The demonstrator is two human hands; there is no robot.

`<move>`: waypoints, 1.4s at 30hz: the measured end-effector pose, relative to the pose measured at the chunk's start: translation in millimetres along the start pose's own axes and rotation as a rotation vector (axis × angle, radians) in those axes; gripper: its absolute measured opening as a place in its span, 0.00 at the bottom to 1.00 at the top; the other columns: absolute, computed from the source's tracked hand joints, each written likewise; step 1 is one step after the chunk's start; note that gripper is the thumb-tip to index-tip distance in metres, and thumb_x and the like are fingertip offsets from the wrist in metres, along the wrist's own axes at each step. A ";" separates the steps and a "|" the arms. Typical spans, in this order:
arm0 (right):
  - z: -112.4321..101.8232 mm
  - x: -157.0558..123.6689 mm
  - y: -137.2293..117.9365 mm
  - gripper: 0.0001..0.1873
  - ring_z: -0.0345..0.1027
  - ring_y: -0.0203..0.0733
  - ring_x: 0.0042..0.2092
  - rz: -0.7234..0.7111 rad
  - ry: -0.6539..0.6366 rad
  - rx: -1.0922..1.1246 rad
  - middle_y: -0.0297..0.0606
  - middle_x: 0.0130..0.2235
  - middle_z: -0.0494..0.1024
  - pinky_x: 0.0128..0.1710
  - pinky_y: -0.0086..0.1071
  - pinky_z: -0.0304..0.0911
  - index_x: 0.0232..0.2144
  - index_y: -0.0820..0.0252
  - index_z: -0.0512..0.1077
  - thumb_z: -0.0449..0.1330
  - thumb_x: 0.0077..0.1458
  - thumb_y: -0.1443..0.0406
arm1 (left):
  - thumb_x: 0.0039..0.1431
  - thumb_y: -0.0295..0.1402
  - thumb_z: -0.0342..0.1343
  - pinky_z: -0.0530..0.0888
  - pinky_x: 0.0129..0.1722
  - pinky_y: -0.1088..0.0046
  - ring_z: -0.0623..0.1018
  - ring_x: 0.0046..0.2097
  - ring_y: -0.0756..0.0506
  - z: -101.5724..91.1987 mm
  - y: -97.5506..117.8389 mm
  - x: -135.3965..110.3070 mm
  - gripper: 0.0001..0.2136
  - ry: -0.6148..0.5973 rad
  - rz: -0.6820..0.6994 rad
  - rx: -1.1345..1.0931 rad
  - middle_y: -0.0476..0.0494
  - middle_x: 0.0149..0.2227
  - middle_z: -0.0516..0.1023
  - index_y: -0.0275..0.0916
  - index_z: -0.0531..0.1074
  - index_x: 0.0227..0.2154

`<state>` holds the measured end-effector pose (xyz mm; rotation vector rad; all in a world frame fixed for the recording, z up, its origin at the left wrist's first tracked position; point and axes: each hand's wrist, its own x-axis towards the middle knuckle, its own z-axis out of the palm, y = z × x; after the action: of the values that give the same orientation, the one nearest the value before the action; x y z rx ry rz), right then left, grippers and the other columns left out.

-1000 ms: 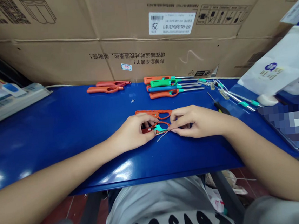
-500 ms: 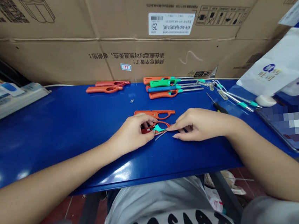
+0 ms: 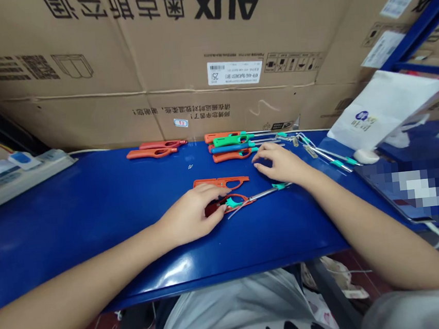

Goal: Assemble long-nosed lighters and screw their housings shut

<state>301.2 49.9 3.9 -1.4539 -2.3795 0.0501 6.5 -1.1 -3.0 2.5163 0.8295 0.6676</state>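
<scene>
My left hand [image 3: 191, 214] is closed about the handle end of an opened orange lighter shell [image 3: 246, 201], its thumb and fingers at the edges. A turquoise trigger [image 3: 231, 202] sits inside the shell, and a thin clear tube [image 3: 236, 211] sticks out below it. From the shell's tip a metal rod [image 3: 267, 192] runs right, with a turquoise piece [image 3: 279, 185] on it. My right hand [image 3: 280, 163] hovers above that rod, fingers apart and holding nothing, close to the row of lighters. Just behind my left hand lies another orange half shell [image 3: 221, 181].
Several assembled lighters [image 3: 231, 148] lie at the back, with red-orange handles [image 3: 152, 153] to their left. Metal rods with wires [image 3: 333, 157] lie at right, near a white bag [image 3: 370, 114] and a tablet-like device [image 3: 388, 189]. A power strip [image 3: 30, 175] stands left; a cardboard box [image 3: 178, 54] walls the back.
My right hand has left the shell's tip and moved away toward the back right, uncovering the metal rod. My left hand stays on the shell. The view has tilted up.
</scene>
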 end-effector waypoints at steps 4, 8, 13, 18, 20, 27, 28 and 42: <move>-1.8 1.4 13.8 0.17 0.64 0.57 0.57 0.421 -0.039 -0.235 0.50 0.53 0.70 0.55 0.46 0.63 0.50 0.59 0.73 0.56 0.60 0.62 | 0.61 0.32 0.55 0.75 0.54 0.59 0.78 0.55 0.38 -11.3 3.7 -2.0 0.19 -0.056 0.037 0.147 0.38 0.53 0.79 0.38 0.73 0.54; -17.3 -2.7 32.4 0.26 0.60 0.67 0.60 0.769 -0.060 -0.362 0.64 0.59 0.65 0.54 0.53 0.63 0.58 0.69 0.64 0.57 0.59 0.65 | 0.58 0.31 0.57 0.75 0.55 0.59 0.77 0.56 0.37 -16.3 3.9 -2.2 0.22 -0.094 0.076 0.203 0.40 0.55 0.78 0.40 0.72 0.56; -34.7 -7.1 57.9 0.29 0.62 0.67 0.62 1.001 -0.124 -0.379 0.67 0.60 0.64 0.53 0.52 0.66 0.60 0.71 0.62 0.59 0.58 0.67 | 0.59 0.30 0.55 0.76 0.51 0.60 0.80 0.50 0.38 -16.6 4.3 -0.4 0.19 -0.118 0.102 0.260 0.40 0.49 0.81 0.40 0.74 0.54; -37.8 -7.9 67.5 0.29 0.70 0.61 0.56 1.052 -0.202 -0.362 0.62 0.54 0.72 0.48 0.48 0.70 0.57 0.66 0.64 0.62 0.53 0.69 | 0.60 0.32 0.55 0.76 0.49 0.62 0.80 0.50 0.39 -19.8 4.1 -2.2 0.19 -0.156 0.164 0.379 0.41 0.50 0.81 0.40 0.75 0.55; -38.2 -7.9 67.9 0.29 0.72 0.59 0.55 1.044 -0.225 -0.358 0.59 0.53 0.74 0.47 0.47 0.71 0.56 0.63 0.65 0.63 0.52 0.69 | 0.62 0.33 0.54 0.77 0.47 0.62 0.81 0.50 0.38 -20.8 3.7 -3.0 0.18 -0.161 0.198 0.435 0.40 0.51 0.81 0.40 0.76 0.53; -45.6 -7.7 59.1 0.30 0.72 0.60 0.55 1.007 -0.238 -0.360 0.61 0.54 0.75 0.46 0.44 0.70 0.57 0.66 0.65 0.63 0.52 0.65 | 0.65 0.33 0.50 0.77 0.45 0.63 0.80 0.50 0.40 -20.1 5.0 -2.4 0.17 -0.190 0.257 0.533 0.42 0.53 0.80 0.40 0.76 0.53; -46.5 -7.7 57.7 0.29 0.71 0.61 0.56 0.991 -0.224 -0.357 0.60 0.55 0.74 0.46 0.44 0.70 0.56 0.65 0.66 0.64 0.53 0.63 | 0.66 0.33 0.49 0.77 0.45 0.63 0.80 0.50 0.40 -19.9 5.4 -2.1 0.18 -0.199 0.257 0.537 0.42 0.54 0.80 0.40 0.76 0.54; -24.6 -2.5 -22.1 0.19 0.69 0.32 0.25 0.428 -0.032 0.856 0.35 0.35 0.75 0.21 0.26 0.69 0.43 0.60 0.70 0.68 0.48 0.66 | 0.71 0.32 0.45 0.76 0.48 0.60 0.77 0.51 0.38 -13.7 1.6 0.2 0.19 -0.240 0.181 0.462 0.38 0.53 0.76 0.43 0.72 0.59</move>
<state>291.0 33.6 30.9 -1.4403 -1.6450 1.0509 -0.1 1.0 8.9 3.0370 0.7404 0.2308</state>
